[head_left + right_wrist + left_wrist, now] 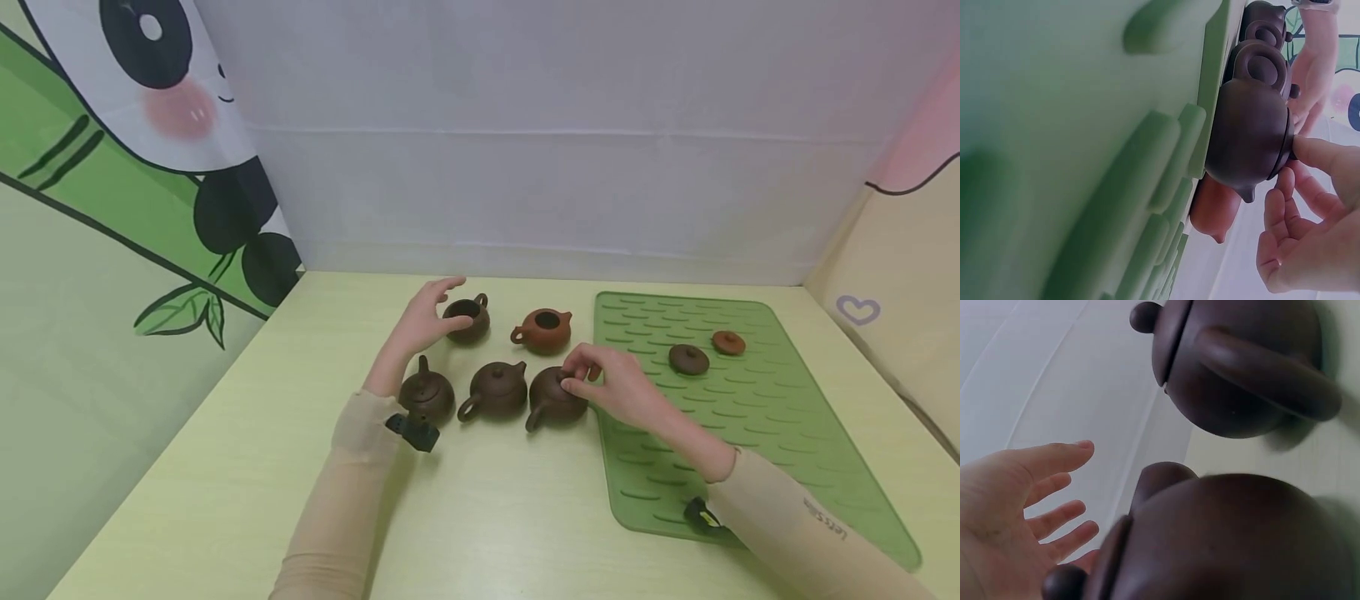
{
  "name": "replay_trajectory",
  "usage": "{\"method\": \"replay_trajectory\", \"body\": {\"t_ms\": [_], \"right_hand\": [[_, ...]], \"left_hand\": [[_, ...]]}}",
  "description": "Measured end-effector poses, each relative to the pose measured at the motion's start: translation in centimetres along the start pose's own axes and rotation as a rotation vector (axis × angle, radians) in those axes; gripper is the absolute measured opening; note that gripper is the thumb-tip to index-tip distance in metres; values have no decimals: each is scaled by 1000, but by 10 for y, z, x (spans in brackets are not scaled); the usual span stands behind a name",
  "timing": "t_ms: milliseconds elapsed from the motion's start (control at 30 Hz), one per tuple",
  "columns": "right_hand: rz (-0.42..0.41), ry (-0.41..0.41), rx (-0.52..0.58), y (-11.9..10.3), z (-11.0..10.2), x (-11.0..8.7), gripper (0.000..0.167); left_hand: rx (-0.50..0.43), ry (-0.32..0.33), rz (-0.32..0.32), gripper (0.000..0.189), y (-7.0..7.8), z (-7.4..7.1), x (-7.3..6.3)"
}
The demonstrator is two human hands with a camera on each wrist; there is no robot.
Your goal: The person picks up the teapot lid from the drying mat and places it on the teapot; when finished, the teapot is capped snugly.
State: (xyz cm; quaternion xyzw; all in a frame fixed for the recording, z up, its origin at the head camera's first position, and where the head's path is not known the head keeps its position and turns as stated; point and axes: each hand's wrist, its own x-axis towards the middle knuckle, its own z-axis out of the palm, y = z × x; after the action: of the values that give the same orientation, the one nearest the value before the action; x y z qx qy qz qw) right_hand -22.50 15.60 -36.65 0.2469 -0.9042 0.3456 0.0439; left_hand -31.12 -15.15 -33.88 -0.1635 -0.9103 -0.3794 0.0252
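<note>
My left hand [422, 323] reaches toward a dark brown lidless teapot [471, 332] at the back left. Its fingers are spread, and in the head view the thumb overlaps that pot's opening; whether it touches is unclear. My right hand [621, 385] pinches the knob of the lid on a dark brown teapot [557, 404] beside the green mat. In the right wrist view, this lid [1283, 145] sits on the pot, its knob hidden by thumb and fingers. Two more lidded dark teapots, one in the middle [498, 392] and one on the left [427, 402], complete the front row.
Behind the front row stands a reddish-brown lidless teapot [546, 332]. On the right lies a green ridged mat [720, 450] bearing a dark lid [688, 360] and a reddish lid [729, 342]. A pale cloth wall [555, 200] closes off the back of the table.
</note>
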Motion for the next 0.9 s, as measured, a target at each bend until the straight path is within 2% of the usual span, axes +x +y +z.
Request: {"method": "replay_trajectory", "body": {"t_ms": [167,400,700,900], "right_hand": [[3,2,2,1,0,0,10],[2,1,9,2,1,-1,10],[-1,4,18,3,2,-1,10],[4,-2,20,3,2,-1,9]], "left_hand": [[-3,-20,-56,74,-8,4,4],[-5,-34,-100,76,-18,9,5],[-75,-158,-165,74,-31,0,5],[-118,-160,-195,73,-36,1,3]]}}
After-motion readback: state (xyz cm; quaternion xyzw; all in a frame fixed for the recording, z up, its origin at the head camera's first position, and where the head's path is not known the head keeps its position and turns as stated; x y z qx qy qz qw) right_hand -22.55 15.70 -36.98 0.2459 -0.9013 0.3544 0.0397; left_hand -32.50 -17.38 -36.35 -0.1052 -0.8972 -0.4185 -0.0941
